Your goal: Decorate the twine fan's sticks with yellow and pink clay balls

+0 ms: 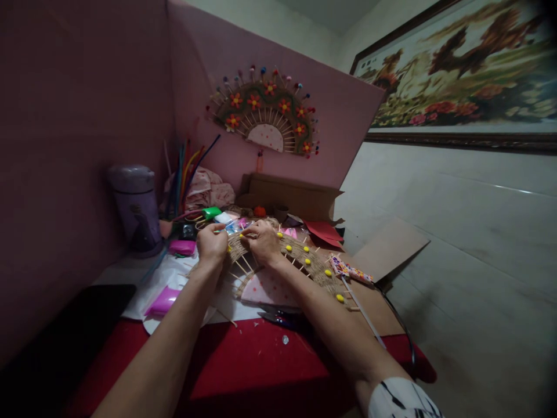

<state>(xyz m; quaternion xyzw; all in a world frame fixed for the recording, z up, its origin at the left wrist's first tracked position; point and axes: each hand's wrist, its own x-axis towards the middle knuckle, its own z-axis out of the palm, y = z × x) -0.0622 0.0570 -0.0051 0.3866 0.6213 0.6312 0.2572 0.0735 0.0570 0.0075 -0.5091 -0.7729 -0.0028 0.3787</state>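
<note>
A half-round fan of woven twine on thin sticks (pixel 300 251) lies on the table in front of me, with a pale dotted half-disc (pixel 265 287) at its base. Several yellow dots (pixel 328 272) sit along its woven band. My left hand (pixel 212 245) is closed at the fan's upper left edge; its fingers partly hide what they grip. Bent over the top of the band is my right hand (pixel 263 241), fingertips pinched at a small yellow dot (pixel 242 235). The right forearm crosses the fan and covers part of it.
Scissors (pixel 281 317) lie below the fan on red cloth (pixel 261 371). Left are a purple cup (pixel 136 209) and pink packets (pixel 163 302); a green packet (pixel 212 212) is behind. A glue gun (pixel 350 270) lies right. A finished flowered fan (pixel 267 110) hangs on the pink board.
</note>
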